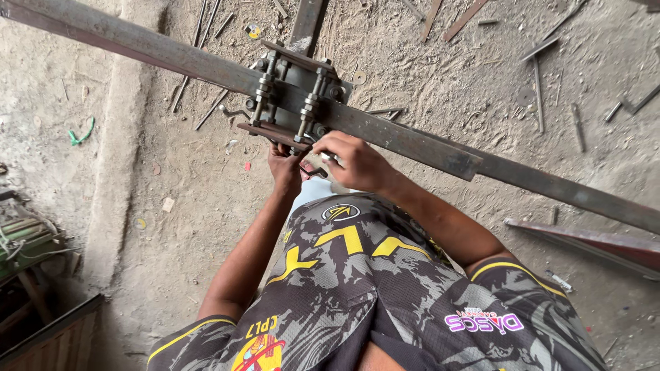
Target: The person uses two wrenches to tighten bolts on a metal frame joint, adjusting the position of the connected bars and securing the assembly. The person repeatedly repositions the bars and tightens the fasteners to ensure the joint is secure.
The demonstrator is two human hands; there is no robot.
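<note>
Diagonally, steel bar [385, 134] ran upper-left to lower-right; below its clamp [292, 96], left hand [285, 168] and right hand [354, 161] closed on dark tool [313, 170].

Both bare arms reach forward from the short sleeves of a camouflage-patterned shirt and meet close together ahead of the chest. The left arm runs nearly straight, its left hand [284, 167] raised with fingers curled closed. The right arm bends at the elbow and angles inward; the right hand [355, 161] shows its back, knuckles up, fingers bent and closed.
</note>
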